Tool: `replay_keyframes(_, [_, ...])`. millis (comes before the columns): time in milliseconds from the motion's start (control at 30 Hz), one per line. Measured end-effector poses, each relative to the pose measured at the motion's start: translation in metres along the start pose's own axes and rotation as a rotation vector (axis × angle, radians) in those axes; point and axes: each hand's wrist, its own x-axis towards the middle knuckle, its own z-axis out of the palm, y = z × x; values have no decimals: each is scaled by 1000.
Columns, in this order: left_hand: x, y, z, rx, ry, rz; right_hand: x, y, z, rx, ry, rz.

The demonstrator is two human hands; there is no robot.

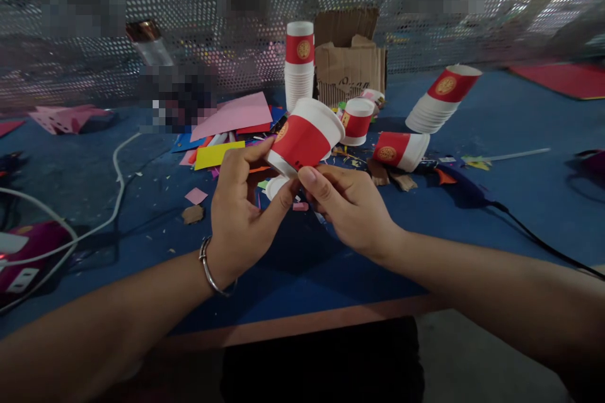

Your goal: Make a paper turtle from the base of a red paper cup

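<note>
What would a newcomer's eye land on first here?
Probably the tilted red-and-white cup at the centre, in the left hand with the right hand at its lower edge. Next, the tall cup stack behind it, left of the brown cardboard, and the leaning stack at right.

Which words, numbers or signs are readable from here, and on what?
No words or numbers are readable.
Cardboard box: dark lettering, too blurred to read.
Held cup, lying cup, upright stack, tilted stack: round gold emblem, detail too small.
Standing cup: gold mark, too blurred.
</note>
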Motion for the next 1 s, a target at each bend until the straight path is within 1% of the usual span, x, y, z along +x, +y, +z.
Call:
replay_keyframes(100, [2,2,2,7,47,-7,1,0,0,20,6,-3])
replay_keyframes(200, [4,5,4,-22,48,-21,2,1,1,40,11,4])
replay_keyframes(300, [6,6,4,-59,57,-6,1,1,1,50,7,-4])
replay_keyframes(433, [9,4,4,-171,37,10,1,0,1,65,9,-26])
replay_keyframes(500, [11,2,3,-265,12,-44,2,0,1,82,7,-33])
replay_keyframes(600, [13,0,3,-394,-26,-220,3,0,2,116,3,-27])
replay_keyframes(667, [14,1,3,-428,-36,-278,3,1,2,130,5,-17])
replay_keyframes(733, [15,4,2,-412,-33,-273,2,1,2,132,8,-24])
replay_keyframes(867, [14,13,2,-339,-12,-205,0,4,2,106,11,-49])
replay_keyframes(1000, [9,17,2,-228,-35,-180,-2,3,3,114,27,-41])
